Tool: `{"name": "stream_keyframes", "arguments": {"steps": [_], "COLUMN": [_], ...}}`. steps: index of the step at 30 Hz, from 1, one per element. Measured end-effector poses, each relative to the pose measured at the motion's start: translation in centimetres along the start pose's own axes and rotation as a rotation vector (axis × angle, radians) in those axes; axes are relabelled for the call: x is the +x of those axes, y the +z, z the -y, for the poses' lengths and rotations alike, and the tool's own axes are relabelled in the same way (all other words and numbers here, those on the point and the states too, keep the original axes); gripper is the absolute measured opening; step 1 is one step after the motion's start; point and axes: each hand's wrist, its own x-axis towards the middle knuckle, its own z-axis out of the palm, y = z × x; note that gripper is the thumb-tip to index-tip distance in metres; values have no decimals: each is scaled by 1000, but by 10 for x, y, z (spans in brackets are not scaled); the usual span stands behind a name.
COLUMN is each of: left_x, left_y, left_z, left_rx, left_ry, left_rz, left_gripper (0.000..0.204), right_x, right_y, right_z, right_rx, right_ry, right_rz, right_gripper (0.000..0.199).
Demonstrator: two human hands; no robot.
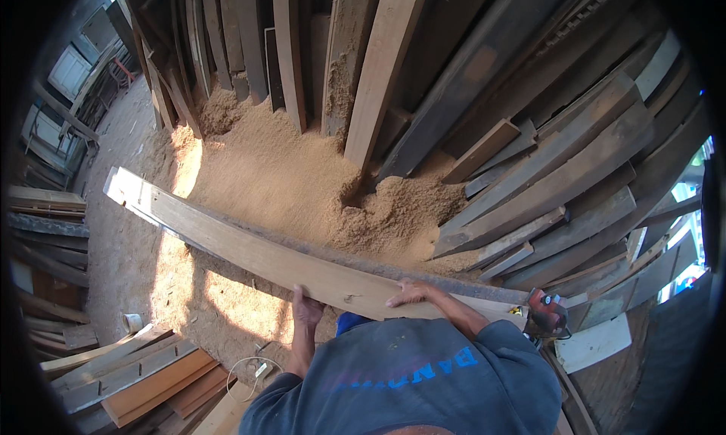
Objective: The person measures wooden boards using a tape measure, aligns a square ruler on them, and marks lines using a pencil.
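Board (272,261) above sawdust-strewn floor (178,272), leaning planks (386,68) beyond

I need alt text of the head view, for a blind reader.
The left hand and right hand hold a long wooden plank. Beyond it, sawdust lies heaped below leaning boards; a red power tool is near its right end.

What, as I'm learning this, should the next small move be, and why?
Perhaps move the right hand toward the red tool, the left hand steadying the plank: both hands are on it, and the tool sits by its right end.
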Motion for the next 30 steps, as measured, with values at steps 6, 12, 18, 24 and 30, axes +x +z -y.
{"name": "stream_keyframes", "arguments": {"steps": [6, 12, 18, 24, 30], "left_x": [78, 74, 69, 75, 29], "left_y": [23, 50, 119, 120, 161], "left_z": [-112, -99, -100, -151, -222], "left_rx": [6, -188, -307, -334, -132], "left_ry": [519, 614, 613, 573, 685], "left_rz": [-245, 106, 14, 693, 742], "left_gripper": [81, 67, 84, 67, 42], "right_x": [-65, -139, -165, -131, -64], "right_y": [-22, -44, -70, -58, -27], "right_z": [47, 65, 62, 74, 85], "right_rx": [-135, -302, -489, -470, -322], "right_ry": [-10, -179, -166, -272, -433], "right_rz": [-77, -562, -877, -1083, -1130], "right_gripper": [91, 73, 70, 69, 73]}}
